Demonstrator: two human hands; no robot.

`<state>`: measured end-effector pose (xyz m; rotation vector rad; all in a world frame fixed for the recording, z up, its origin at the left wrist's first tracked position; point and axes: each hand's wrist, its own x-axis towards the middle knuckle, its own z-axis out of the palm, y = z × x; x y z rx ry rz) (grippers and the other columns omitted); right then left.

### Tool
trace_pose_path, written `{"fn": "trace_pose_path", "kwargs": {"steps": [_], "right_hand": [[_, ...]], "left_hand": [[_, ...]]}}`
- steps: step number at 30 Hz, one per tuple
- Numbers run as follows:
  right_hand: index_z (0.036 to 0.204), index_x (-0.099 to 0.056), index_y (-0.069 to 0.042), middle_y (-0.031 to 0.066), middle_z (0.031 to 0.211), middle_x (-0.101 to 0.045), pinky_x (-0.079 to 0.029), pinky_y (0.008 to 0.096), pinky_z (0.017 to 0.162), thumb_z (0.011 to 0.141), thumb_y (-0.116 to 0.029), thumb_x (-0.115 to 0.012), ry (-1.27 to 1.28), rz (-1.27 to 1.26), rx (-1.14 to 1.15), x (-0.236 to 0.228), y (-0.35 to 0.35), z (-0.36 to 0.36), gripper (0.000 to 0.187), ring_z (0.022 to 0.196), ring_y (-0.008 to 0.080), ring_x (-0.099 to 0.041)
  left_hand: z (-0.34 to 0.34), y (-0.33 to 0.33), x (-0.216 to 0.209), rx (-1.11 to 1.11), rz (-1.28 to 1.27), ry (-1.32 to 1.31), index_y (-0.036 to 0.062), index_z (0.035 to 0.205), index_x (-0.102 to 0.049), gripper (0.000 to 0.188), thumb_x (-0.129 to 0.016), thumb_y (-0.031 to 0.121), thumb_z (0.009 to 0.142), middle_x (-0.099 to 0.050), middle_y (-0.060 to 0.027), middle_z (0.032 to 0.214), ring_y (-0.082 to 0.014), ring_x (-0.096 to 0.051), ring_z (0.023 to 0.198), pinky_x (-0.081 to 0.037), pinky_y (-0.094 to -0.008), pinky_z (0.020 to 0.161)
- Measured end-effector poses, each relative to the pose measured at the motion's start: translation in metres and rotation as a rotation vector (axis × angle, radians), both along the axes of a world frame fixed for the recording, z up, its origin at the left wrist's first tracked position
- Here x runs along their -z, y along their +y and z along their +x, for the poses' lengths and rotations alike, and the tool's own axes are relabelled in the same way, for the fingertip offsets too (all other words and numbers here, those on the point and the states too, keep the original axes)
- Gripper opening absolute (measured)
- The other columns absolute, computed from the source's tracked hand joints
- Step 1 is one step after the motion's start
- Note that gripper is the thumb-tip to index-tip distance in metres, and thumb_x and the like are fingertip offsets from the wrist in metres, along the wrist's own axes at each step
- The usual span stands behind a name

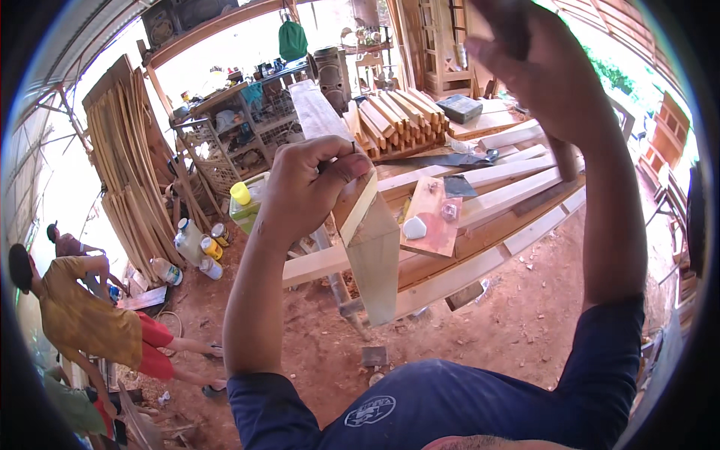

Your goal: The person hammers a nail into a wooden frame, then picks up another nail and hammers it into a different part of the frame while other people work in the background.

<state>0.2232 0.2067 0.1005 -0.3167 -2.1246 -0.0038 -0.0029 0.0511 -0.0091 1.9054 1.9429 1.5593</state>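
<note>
Head view, and here's the left hand (296, 187) right on the upper end of the pale wooden workpiece (375, 259), our landmark! Thumb and curled forefinger are pinching a thin dark nail (353, 148), its top poking up over that upper end; the fingers hide its lower part, so I can't tell whether the point is touching wood.

Now up high, above and to the right of the workpiece, the right hand (551, 90): fingers wrapped round a brown-handled tool (562, 159), the handle jutting out below the fist, the dark far end up at the picture's edge and too blurred to make out.

Just right of the workpiece, a reddish board (433, 244) carries a white lump (414, 228) and a dark square sheet (458, 186). Long pale beams (510, 199) fan out farther right, and beyond the workpiece sits a neat stack of cut timber (401, 118).

Over to its left, a yellow cup (240, 193) tops a green container (246, 217), with a white jug (189, 241) farther out on the ground. Well left of the workpiece, a person in a mustard shirt (94, 307) and red shorts (155, 345) leans forward.
</note>
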Motion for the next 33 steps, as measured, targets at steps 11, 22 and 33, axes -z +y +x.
{"fn": "trace_pose_path", "kwargs": {"steps": [11,22,33], "right_hand": [[0.133,-0.054,-0.002,0.0151,0.103,-0.067,-0.054,0.0376,0.085,0.092,-0.017,-0.069,-0.115,-0.257,0.103,-0.035,-0.050,0.017,0.046,0.093,0.0242,-0.067],[0.119,-0.057,0.005,0.0125,0.087,-0.066,-0.057,0.0355,0.068,0.093,-0.018,-0.070,0.204,0.065,0.181,-0.034,0.000,0.002,0.037,0.071,0.0209,-0.066],[0.119,-0.058,0.003,0.0135,0.089,-0.066,-0.056,0.0379,0.072,0.095,-0.019,-0.068,0.088,-0.025,0.198,-0.036,-0.030,-0.002,0.034,0.075,0.0225,-0.066]], "left_hand": [[0.004,0.005,0.000,0.060,0.041,0.009,-0.0002,0.088,-0.072,0.015,-0.071,0.014,0.092,-0.066,-0.0023,0.069,-0.0046,-0.053,0.067,-0.043,-0.0265,0.062],[-0.029,0.015,0.063,-0.154,0.358,-0.618,0.0066,0.113,-0.072,0.029,-0.070,0.030,0.096,-0.072,-0.0017,0.096,-0.0071,-0.054,0.073,-0.044,-0.0235,0.066],[-0.012,0.045,0.071,0.724,0.305,-1.547,0.0009,0.135,-0.054,0.069,-0.054,0.057,0.094,-0.066,-0.0180,0.120,-0.0302,-0.068,0.103,-0.057,-0.0432,0.089]]}}
